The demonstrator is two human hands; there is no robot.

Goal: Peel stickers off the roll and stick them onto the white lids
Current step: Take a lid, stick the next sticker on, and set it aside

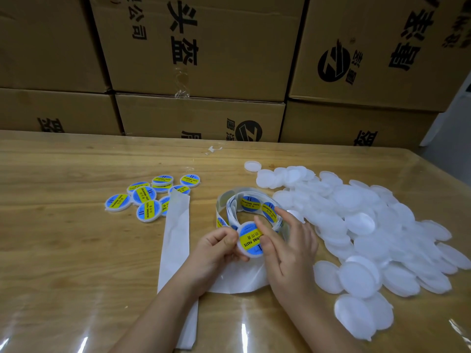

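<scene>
One white lid [241,248] is held just in front of the sticker roll [244,207], pretty much touching its near edge. It's gripped by the left hand [219,250], with fingers [229,241] curled round its left rim, and a blue-and-yellow sticker [247,241] is already laid on it. The sticker is pressed down by the thumb of the right hand [290,250]. That hand's other fingers [290,218] are held straight and spread, so nothing is grasped there.

Right of the roll, a big heap of bare lids [356,225] is piled on the surface [63,250]. Left of the roll, a small cluster of stickered lids [150,197] is laid out. A long strip of empty backing paper [175,240] is trailed from beside them toward the near edge and under the wrists. Behind the roll, cardboard boxes [204,47] are stacked.
</scene>
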